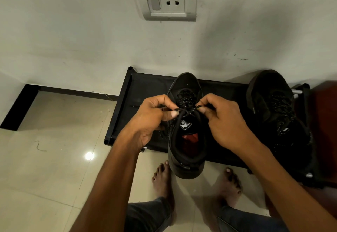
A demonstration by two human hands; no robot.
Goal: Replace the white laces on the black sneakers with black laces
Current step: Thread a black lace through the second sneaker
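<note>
Low black rack [144, 89] bears sneaker [186, 151]; both hands pinch black lace [186, 110]

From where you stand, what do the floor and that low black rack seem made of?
Floor: likely glazed ceramic tile, beige and glossy; a lamp glare and grout lines show. Black rack: seemingly fabric stretched over a tube frame, matte; a bare metal tube end shows.

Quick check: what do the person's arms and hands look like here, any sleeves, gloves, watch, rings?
Both forearms are bare all the way to the bottom frame edge, so no sleeves show. The left hand and right hand wear no gloves, and no watch, band or ring is visible on either wrist or on the fingers that show. Fingernails are short and unpainted.
</note>
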